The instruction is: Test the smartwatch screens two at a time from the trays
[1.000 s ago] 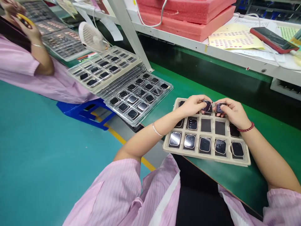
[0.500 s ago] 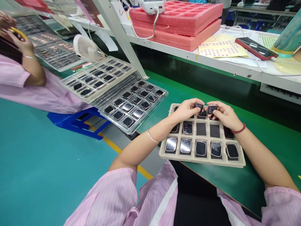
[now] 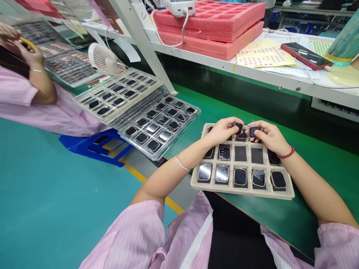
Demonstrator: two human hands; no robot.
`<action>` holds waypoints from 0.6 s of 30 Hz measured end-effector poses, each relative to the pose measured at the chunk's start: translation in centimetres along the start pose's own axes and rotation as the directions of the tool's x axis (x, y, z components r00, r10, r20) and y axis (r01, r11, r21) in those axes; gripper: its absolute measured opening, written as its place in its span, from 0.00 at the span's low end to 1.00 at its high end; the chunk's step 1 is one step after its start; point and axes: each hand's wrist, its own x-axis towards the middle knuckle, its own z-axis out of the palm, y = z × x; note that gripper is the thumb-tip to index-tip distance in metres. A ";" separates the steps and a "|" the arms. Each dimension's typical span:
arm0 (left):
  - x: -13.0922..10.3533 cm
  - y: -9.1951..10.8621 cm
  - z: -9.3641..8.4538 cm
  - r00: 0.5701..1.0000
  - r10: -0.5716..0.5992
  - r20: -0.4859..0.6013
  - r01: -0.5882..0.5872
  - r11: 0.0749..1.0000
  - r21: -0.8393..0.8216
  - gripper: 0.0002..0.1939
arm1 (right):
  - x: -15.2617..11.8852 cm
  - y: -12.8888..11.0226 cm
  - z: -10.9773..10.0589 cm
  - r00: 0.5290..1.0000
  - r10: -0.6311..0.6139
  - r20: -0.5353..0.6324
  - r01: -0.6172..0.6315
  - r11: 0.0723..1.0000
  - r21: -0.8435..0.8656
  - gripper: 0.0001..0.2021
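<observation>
A beige tray (image 3: 241, 191) lies on the green bench at the front edge, its compartments holding several square watch faces. Above its back row, my left hand (image 3: 224, 130) is closed on a dark watch face (image 3: 238, 127), thumb on the screen. Beside it my right hand (image 3: 269, 136) grips another watch face (image 3: 255, 130), whose screen shows small lit text. The two held pieces are close but apart. In the middle row, two compartments (image 3: 240, 153) show only dark pads, and a watch face (image 3: 224, 152) with lit text sits left of them.
Clear trays (image 3: 161, 121) of watch faces and a second tray stack (image 3: 120, 91) stand left. A white fan (image 3: 103, 59) is behind. The shelf (image 3: 207, 58) bears red foam (image 3: 232, 28) and a phone (image 3: 305, 55). A person in pink (image 3: 42, 101) works at the far left.
Both hands keep their holds, and the right hand's watch face has shifted slightly right. The other person's hand at the far left has moved a little to the right.
</observation>
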 end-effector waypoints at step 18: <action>0.1 -0.6 0.0 0.998 0.048 0.035 -0.046 0.996 -0.076 0.09 | 0.0 -0.3 0.1 1.000 0.022 -0.016 -0.023 0.999 -0.049 0.09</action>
